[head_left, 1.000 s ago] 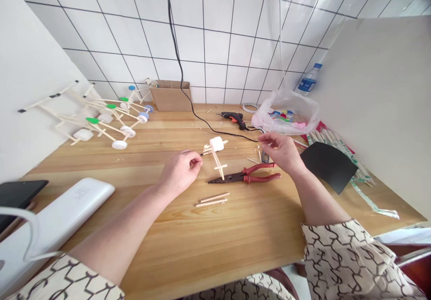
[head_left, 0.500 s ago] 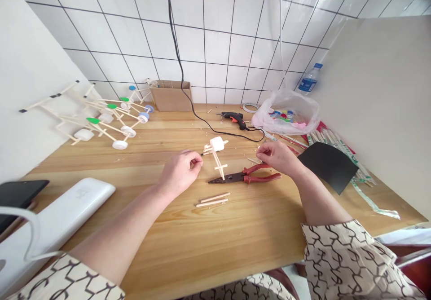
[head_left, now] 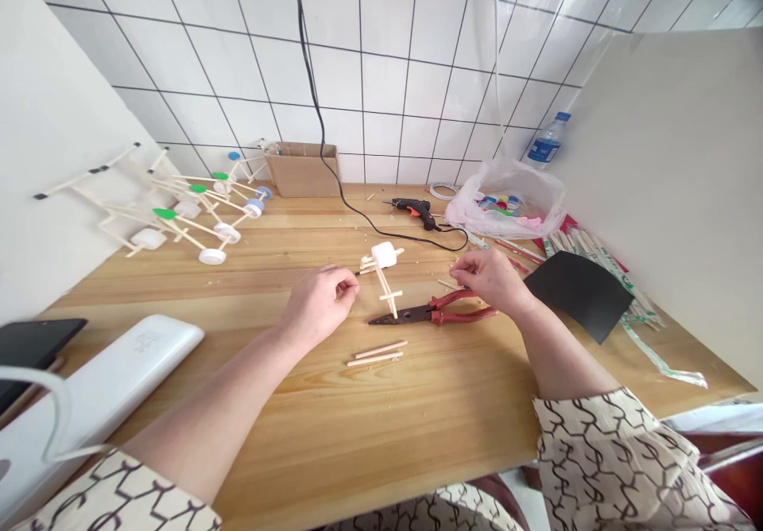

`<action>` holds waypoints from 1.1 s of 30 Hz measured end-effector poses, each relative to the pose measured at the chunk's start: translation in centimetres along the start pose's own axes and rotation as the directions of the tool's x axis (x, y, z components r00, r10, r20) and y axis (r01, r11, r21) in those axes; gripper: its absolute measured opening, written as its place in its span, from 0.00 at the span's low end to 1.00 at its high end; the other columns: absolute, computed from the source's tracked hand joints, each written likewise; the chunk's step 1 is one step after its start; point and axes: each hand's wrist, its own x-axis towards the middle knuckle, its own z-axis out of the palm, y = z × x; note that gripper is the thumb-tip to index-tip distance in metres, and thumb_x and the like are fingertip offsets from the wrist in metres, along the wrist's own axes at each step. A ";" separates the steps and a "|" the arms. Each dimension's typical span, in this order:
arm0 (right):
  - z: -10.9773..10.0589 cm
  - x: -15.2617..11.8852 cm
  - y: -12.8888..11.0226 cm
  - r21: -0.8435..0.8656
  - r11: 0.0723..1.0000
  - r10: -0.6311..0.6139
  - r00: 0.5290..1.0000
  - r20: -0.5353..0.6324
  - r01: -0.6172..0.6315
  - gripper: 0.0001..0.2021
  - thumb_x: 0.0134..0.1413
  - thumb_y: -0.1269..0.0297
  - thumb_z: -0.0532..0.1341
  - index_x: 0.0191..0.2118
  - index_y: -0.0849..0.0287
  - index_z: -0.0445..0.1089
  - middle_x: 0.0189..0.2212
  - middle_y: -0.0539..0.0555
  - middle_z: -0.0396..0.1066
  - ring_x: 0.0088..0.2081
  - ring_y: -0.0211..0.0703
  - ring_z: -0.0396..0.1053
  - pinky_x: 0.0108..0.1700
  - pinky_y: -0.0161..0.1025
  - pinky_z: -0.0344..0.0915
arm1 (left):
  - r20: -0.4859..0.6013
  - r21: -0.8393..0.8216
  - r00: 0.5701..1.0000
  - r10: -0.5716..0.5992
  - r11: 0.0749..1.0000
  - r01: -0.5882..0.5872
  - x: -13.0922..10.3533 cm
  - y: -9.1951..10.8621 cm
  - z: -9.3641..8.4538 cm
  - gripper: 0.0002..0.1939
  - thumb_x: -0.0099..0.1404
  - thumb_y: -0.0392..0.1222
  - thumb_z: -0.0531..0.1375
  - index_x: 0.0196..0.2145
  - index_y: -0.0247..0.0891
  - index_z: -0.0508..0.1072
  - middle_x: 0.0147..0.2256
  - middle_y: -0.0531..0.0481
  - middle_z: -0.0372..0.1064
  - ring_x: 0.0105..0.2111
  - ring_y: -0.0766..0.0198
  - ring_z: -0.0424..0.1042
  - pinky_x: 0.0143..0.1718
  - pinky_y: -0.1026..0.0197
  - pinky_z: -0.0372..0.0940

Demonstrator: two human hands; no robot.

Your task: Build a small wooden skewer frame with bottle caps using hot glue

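My left hand [head_left: 319, 304] is closed in a pinch left of a small wooden-stick frame [head_left: 390, 296] with a white block [head_left: 385, 254] on it. A dark stick end shows right by those fingertips; whether they grip it I cannot tell. My right hand [head_left: 492, 278] is closed too, thumb against fingers, above the red handles of the pliers [head_left: 458, 308]. What it pinches, if anything, is too small to make out. The frame's lower end meets the pliers' jaws in view. Two short sticks [head_left: 377, 354] lie nearer me.
Finished stick models [head_left: 196, 213] with white wheels stand at left. Toward the wall are a cardboard box [head_left: 304, 172], a glue gun [head_left: 417, 211] and a plastic bag [head_left: 506, 197] of coloured caps. A black sheet [head_left: 581, 292] lies at right, a white power bank [head_left: 119, 396] at left.
My right hand has shifted very slightly left, and the black sheet beside it has moved a little. My left hand, the stick frame and the pliers look almost unchanged.
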 end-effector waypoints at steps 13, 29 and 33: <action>0.3 -0.6 -1.5 0.008 1.000 -0.002 0.992 -0.130 0.003 0.12 0.43 0.58 0.61 0.18 0.59 0.63 0.14 0.46 0.59 0.18 0.32 0.54 0.22 0.33 0.51 | 0.003 0.001 1.000 -0.004 1.000 0.004 0.0 0.0 0.0 0.07 0.57 0.37 0.55 0.25 0.38 0.72 0.27 0.50 0.72 0.28 0.63 0.70 0.30 0.62 0.63; 1.6 -0.1 -0.8 0.038 0.999 -0.008 0.996 -0.090 0.012 0.17 0.54 0.56 0.51 0.19 0.59 0.61 0.15 0.47 0.60 0.19 0.34 0.56 0.24 0.33 0.52 | 0.019 -0.015 1.000 -0.005 1.000 0.005 -0.1 0.1 -0.2 0.07 0.57 0.35 0.55 0.25 0.38 0.72 0.27 0.50 0.71 0.27 0.63 0.69 0.30 0.62 0.62; 2.0 0.0 -0.4 0.044 0.999 -0.017 0.997 -0.075 0.021 0.09 0.47 0.63 0.57 0.21 0.59 0.65 0.17 0.48 0.65 0.22 0.36 0.61 0.26 0.33 0.56 | 0.015 -0.009 1.000 -0.002 1.000 0.002 -0.1 0.1 -0.2 0.07 0.56 0.35 0.55 0.25 0.38 0.72 0.27 0.50 0.71 0.27 0.63 0.69 0.30 0.62 0.62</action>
